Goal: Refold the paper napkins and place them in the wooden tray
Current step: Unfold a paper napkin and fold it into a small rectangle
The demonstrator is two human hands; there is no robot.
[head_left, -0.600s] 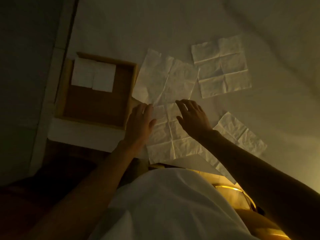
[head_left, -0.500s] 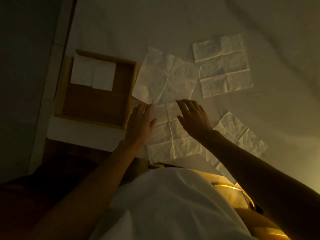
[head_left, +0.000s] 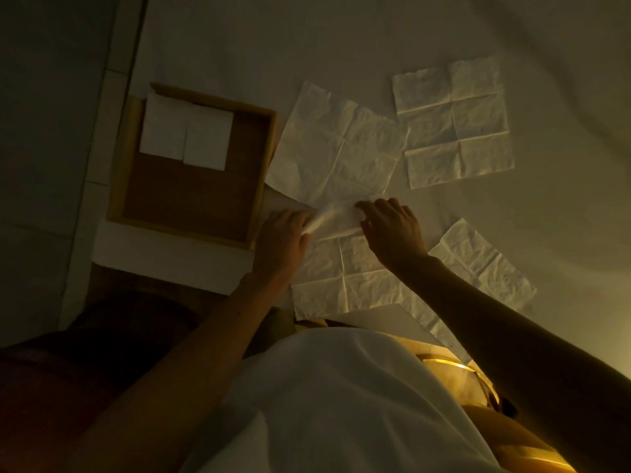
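A dim, yellow-lit view looked down from the person's head onto a table covered in a pale cloth (head_left: 341, 46). The left hand (head_left: 285, 238) and right hand (head_left: 392, 230) each pinched the far edge of the nearest napkin (head_left: 341, 268), which lay unfolded close to the table's near edge; that far edge was lifted off the cloth and curled back toward the person, while the rest of the sheet stayed flat. 3 more unfolded napkins lay on the cloth: a middle napkin (head_left: 338, 148) just beyond the hands, a far napkin (head_left: 454, 121) to its right, and a right napkin (head_left: 485, 268) partly hidden under the right forearm. A square wooden tray (head_left: 191, 196) sat at the left, beside the middle napkin, its near corner close to the left hand. 2 folded napkins (head_left: 186, 131) lay side by side, touching, against the tray's far wall. The person's white garment (head_left: 341, 404) filled the bottom of the view.
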